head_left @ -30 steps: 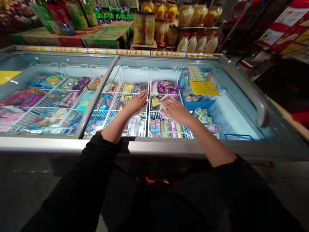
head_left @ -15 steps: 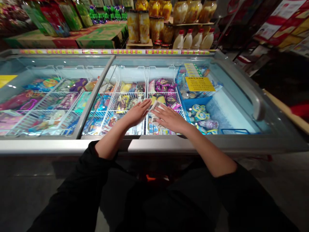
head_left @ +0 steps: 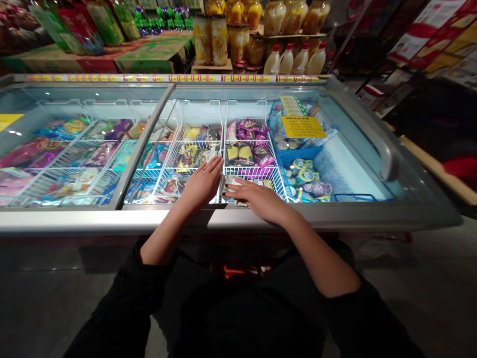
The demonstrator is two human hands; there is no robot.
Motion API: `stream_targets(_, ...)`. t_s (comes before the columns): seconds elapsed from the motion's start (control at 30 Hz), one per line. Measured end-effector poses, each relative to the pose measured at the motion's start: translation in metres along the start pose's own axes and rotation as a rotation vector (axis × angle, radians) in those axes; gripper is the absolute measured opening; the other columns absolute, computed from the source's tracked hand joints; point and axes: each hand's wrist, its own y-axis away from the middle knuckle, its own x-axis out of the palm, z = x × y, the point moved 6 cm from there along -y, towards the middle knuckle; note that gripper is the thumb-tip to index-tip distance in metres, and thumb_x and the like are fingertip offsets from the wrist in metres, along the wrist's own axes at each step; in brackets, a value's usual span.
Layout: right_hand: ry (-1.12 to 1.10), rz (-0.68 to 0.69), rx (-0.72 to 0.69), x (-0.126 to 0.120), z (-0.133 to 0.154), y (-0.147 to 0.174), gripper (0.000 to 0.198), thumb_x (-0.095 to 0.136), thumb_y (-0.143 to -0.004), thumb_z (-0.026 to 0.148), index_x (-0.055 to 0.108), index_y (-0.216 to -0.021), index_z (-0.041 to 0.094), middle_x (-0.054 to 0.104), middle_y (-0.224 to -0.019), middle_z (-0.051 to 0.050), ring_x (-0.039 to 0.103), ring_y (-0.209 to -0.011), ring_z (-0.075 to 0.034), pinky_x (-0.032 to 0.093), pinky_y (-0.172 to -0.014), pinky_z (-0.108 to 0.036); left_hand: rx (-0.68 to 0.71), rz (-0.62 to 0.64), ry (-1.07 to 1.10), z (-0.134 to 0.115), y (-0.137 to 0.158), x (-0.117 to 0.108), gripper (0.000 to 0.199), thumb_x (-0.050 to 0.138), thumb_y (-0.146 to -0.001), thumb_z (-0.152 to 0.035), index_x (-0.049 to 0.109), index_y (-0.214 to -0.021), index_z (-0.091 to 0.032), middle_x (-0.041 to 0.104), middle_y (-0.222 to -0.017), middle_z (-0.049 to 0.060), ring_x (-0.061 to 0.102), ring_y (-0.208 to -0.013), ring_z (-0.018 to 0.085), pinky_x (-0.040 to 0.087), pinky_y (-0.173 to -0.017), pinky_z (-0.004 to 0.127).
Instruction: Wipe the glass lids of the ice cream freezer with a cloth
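Observation:
My right hand point(head_left: 263, 200) holds a crumpled whitish cloth point(head_left: 228, 182) down against the glass lid point(head_left: 201, 93) of a chest freezer, close to its front rim point(head_left: 112, 220). The fingers lie over the cloth and hide part of it. Just to the left, my left hand point(head_left: 203, 183) rests on or just over the glass, fingers stretched out and nothing in it. A ring shows on one finger. Under the glass, white wire baskets point(head_left: 164, 174) hold colourful packets, among them purple ones point(head_left: 249, 130).
A yellow sign point(head_left: 303, 127) lies on the right part of the freezer, near a blue bin point(head_left: 294, 158) with small tubs. A grey handle point(head_left: 389, 161) stands out at right. Behind the freezer are glass jars point(head_left: 219, 40), red-capped bottles point(head_left: 286, 59) and cartons point(head_left: 152, 52).
My right hand and the cloth have slid toward me, nearer the front rim. The left hand has shifted slightly left and closer. The view has turned a little.

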Motion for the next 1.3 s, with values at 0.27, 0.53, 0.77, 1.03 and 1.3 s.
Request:
stream_targets(0.27, -0.027, -0.143, 0.169, -0.010, -0.037, 0.042, 0.079, 0.042, -0.088, -0.006, 0.067, -0.148, 0.039, 0.055, -0.163, 0.007, 0.036, -0.161, -0.024, 0.042, -0.128, -0.052, -0.025, -0.004, 0.062, -0.023, 0.035, -0.003, 0.054, 0.032, -0.114, -0.026, 0.042, -0.166, -0.017, 0.041, -0.173, 0.012, 0.039, -0.161, 0.024, 0.035, -0.133, 0.046)
stream_targets(0.53, -0.104, -0.172, 0.142, 0.007, -0.040, 0.037, 0.071, 0.038, -0.097, 0.000, 0.061, -0.156, 0.032, 0.051, -0.167, 0.001, 0.032, -0.163, -0.022, 0.032, -0.134, -0.051, -0.041, 0.014, 0.108, -0.058, 0.002, 0.015, 0.057, 0.029, -0.111, -0.016, 0.037, -0.166, -0.007, 0.034, -0.175, 0.018, 0.030, -0.164, 0.027, 0.031, -0.134, 0.049)
stream_targets(0.77, -0.021, -0.243, 0.264, -0.004, -0.067, 0.080, 0.064, 0.038, -0.102, 0.010, 0.056, -0.160, 0.031, 0.051, -0.166, 0.000, 0.034, -0.162, -0.025, 0.033, -0.133, -0.055, 0.038, 0.057, 0.139, -0.061, 0.010, 0.016, 0.056, 0.030, -0.113, -0.022, 0.036, -0.168, -0.013, 0.032, -0.177, 0.014, 0.027, -0.165, 0.024, 0.028, -0.136, 0.046)
stream_targets(1.03, 0.059, -0.126, 0.208, -0.001, -0.037, 0.044, 0.056, 0.045, -0.110, 0.036, 0.047, -0.166, 0.031, 0.043, -0.172, 0.001, 0.027, -0.165, -0.026, 0.027, -0.135, -0.052, 0.063, 0.053, 0.115, -0.061, 0.009, 0.018, 0.058, 0.032, -0.112, -0.023, 0.036, -0.169, -0.014, 0.033, -0.177, 0.014, 0.029, -0.165, 0.025, 0.029, -0.135, 0.049)
stream_targets(1.3, 0.003, -0.119, 0.245, -0.020, -0.086, 0.074, 0.067, 0.038, -0.105, 0.013, 0.042, -0.167, 0.037, 0.040, -0.173, 0.004, 0.024, -0.165, -0.025, 0.031, -0.133, -0.055, 0.056, 0.118, 0.191, -0.057, 0.009, 0.024, 0.058, 0.033, -0.111, -0.026, 0.036, -0.168, -0.015, 0.034, -0.176, 0.014, 0.028, -0.165, 0.026, 0.029, -0.134, 0.051)
